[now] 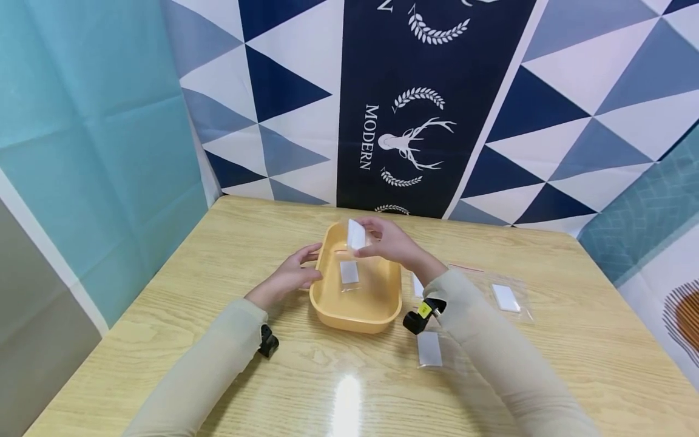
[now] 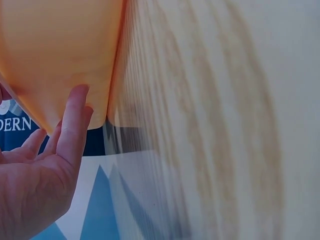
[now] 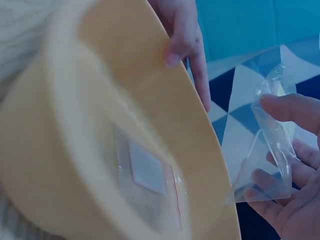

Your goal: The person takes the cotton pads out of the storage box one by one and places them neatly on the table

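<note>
My left hand (image 1: 292, 276) holds the yellow plastic basin (image 1: 327, 318) at its left side. Its fingers (image 2: 72, 125) lie against the outer wall, and one digit overlaps the rim in the right wrist view. Above the far part of the basin, my right hand (image 1: 390, 243) pinches a clear plastic bag (image 3: 272, 170) with a white rectangular piece (image 1: 356, 235) in it. The thumb presses the bag from one side, with the fingers behind. On the basin floor lies another clear bag with a red seal line (image 3: 176, 192), holding a white rectangle (image 1: 349, 272).
Right of the basin, more clear bags with white rectangles (image 1: 505, 298) lie on the wooden table (image 1: 246, 376), one nearer me (image 1: 429, 349) and one partly behind my right forearm. Patterned cloth (image 1: 295, 79) hangs behind the table, and a teal curtain (image 1: 98, 133) on the left.
</note>
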A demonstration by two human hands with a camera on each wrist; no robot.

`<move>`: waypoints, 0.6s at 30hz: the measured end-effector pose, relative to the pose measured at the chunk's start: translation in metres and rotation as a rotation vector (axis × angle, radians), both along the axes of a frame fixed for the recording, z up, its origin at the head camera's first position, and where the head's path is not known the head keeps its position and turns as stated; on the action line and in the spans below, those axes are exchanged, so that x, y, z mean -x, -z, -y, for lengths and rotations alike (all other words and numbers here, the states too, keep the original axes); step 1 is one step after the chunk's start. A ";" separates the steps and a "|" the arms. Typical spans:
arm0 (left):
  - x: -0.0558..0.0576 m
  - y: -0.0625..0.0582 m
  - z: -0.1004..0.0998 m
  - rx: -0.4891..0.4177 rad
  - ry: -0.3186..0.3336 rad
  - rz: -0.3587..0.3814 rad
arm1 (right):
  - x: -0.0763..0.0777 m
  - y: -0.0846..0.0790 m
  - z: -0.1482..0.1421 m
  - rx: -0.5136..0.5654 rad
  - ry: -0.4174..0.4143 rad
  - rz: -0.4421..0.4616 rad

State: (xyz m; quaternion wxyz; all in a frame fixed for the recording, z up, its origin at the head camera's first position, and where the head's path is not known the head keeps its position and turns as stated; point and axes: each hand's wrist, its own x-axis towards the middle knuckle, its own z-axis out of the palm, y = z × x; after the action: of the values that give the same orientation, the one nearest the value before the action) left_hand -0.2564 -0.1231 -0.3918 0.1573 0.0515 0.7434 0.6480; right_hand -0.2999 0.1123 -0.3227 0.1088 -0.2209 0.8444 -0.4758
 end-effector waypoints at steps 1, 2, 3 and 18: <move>0.000 0.000 0.000 0.001 0.003 -0.002 | -0.003 0.000 -0.001 0.008 0.002 -0.005; 0.000 0.000 0.000 0.000 0.001 0.000 | -0.006 -0.001 -0.002 0.015 0.006 -0.008; -0.001 0.000 0.000 0.003 0.003 -0.002 | -0.009 -0.001 -0.003 0.023 0.012 -0.008; -0.003 -0.001 -0.001 -0.023 0.015 -0.012 | -0.046 0.002 -0.034 0.108 0.061 -0.016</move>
State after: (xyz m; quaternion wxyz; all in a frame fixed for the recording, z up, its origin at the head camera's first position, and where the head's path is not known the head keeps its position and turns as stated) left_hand -0.2536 -0.1225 -0.3912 0.1570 0.0626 0.7363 0.6552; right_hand -0.2538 0.1460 -0.3242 0.0756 -0.2045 0.8246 -0.5221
